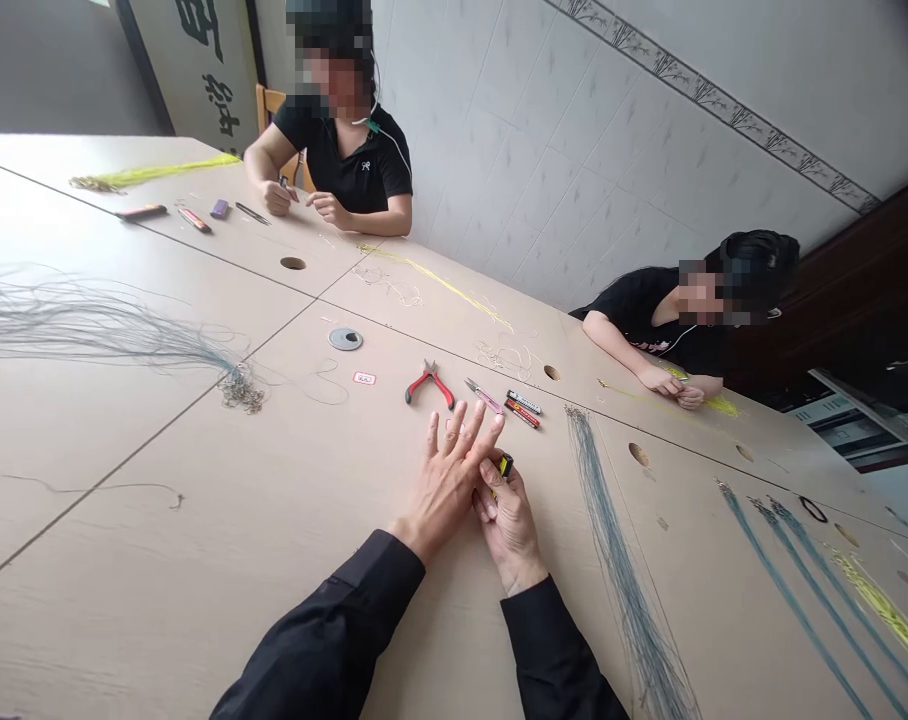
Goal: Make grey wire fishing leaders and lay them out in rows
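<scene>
My left hand [446, 490] is held over the table with its back up and fingers spread; its thumb is hidden. Against its index-finger side, my right hand [512, 530] grips what looks like a yellow lighter [506, 465] with a black top, mostly covered by the fingers. Just beyond the hands lie red-handled pliers [443, 388], pink-handled snips [488, 398], a black-and-white tube [524, 402] and a red tube [522, 416]. Right of my hands, a long bundle of blue-grey cords [619, 560] runs toward the near edge.
Another grey cord bundle [161, 335] with metal ends spreads at left. Two people in black shirts [364, 175] work across the table [289, 560]. Yellow cords [161, 172], more blue bundles [791, 600], a grommet cover [345, 339] and cable holes [639, 455] are around.
</scene>
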Available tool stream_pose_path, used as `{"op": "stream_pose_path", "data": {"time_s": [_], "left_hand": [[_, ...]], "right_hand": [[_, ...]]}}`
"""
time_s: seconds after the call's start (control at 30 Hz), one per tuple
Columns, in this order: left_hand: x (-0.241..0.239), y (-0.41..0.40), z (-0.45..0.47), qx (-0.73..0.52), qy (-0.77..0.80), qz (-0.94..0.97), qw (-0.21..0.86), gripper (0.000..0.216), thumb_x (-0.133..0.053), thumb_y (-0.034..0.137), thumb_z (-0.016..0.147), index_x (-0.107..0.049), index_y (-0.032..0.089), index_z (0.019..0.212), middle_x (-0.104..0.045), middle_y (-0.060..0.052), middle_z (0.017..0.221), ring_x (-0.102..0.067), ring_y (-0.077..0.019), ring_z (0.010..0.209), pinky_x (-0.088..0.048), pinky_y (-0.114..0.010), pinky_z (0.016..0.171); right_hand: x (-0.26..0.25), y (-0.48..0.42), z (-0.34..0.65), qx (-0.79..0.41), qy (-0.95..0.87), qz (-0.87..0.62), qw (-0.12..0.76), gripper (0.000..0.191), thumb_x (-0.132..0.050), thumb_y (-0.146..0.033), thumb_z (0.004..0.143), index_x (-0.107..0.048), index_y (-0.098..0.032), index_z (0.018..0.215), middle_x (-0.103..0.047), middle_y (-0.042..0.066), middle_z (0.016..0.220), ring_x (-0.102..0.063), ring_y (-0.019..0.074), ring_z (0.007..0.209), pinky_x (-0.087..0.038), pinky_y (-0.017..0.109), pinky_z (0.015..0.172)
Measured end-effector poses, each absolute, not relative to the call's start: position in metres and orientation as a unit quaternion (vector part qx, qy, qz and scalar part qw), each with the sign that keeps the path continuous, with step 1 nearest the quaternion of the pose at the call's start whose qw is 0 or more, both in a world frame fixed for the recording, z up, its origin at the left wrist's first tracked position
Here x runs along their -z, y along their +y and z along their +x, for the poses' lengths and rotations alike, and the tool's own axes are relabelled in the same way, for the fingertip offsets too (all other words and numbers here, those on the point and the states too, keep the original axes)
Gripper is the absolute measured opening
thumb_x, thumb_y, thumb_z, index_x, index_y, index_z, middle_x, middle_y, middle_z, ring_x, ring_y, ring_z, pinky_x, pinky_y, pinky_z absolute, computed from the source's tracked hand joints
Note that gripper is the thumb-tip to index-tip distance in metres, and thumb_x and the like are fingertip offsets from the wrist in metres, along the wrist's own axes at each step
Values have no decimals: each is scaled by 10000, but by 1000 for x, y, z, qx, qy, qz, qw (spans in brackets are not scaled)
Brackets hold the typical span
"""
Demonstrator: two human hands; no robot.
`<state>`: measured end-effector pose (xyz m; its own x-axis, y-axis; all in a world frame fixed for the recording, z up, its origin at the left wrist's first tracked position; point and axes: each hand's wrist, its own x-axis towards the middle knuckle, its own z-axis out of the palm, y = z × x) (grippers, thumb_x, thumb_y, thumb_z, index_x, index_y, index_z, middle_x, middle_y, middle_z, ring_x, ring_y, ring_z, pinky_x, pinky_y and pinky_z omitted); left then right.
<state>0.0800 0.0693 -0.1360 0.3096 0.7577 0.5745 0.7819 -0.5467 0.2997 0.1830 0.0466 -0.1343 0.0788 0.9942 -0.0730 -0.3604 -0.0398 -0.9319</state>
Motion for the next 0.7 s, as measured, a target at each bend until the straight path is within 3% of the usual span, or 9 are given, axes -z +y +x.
{"op": "stream_pose_path", "data": {"time_s": [0.07,0.13,0.2,0.23,0.3,0.4,0.53,0.7], "left_hand": [[138,69,80,346,-489,-800,40,655,-414,243,961,-148,234,1560,-170,-69,1619,-84,-267,1501,-132,-547,1209],[140,70,81,343,-504,-790,59,690,-456,238,939,-153,222,1559,-133,-102,1622,-74,-279,1500,-112,-558,1206],[141,70,82,336,-526,-778,69,734,-502,202,903,-169,229,1557,-106,-123,1622,-71,-298,1498,-106,-576,1198],[141,71,82,331,-538,-772,70,754,-518,176,883,-179,241,1554,-100,-125,1622,-75,-304,1497,-106,-584,1195],[140,71,83,320,-560,-761,69,782,-534,137,856,-195,266,1549,-97,-120,1623,-86,-308,1495,-108,-593,1190],[138,70,83,301,-576,-757,70,788,-553,142,849,-206,261,1546,-88,-130,1621,-72,-313,1494,-99,-597,1187],[134,70,84,278,-599,-747,78,757,-530,139,861,-216,231,1544,-39,-156,1617,-4,-335,1489,-72,-619,1173],[134,71,85,264,-615,-738,83,757,-476,80,852,-210,235,1544,-6,-145,1617,42,-332,1486,-61,-636,1161]], "right_hand": [[136,46,181,-541,-392,-461,584,303,-685,-453,824,-651,-179,950,-280,-119,427,-193,50,363,-224,167,345],[137,45,179,-455,-459,-511,568,336,-582,-443,898,-669,-173,1078,-451,-63,497,-376,82,409,-359,192,397],[137,45,178,-295,-547,-555,553,377,-473,-353,952,-625,-174,1247,-678,70,848,-634,167,732,-537,279,639],[137,45,177,-203,-589,-569,537,415,-429,-287,960,-570,-183,1336,-663,127,1121,-637,219,1001,-544,351,819],[136,46,176,-39,-651,-591,475,554,-378,-151,936,-405,-226,1484,-368,141,1514,-355,287,1388,-385,495,1073],[137,47,174,101,-678,-636,354,807,-379,-11,871,-114,-307,1573,-39,101,1623,-54,331,1479,-225,613,1123],[140,48,171,159,-658,-677,290,930,-481,-63,880,120,-279,1557,63,156,1610,-24,390,1467,-207,645,1105],[142,49,170,168,-644,-693,277,927,-530,-206,924,154,-247,1549,63,202,1595,-66,421,1456,-201,651,1097]]}}
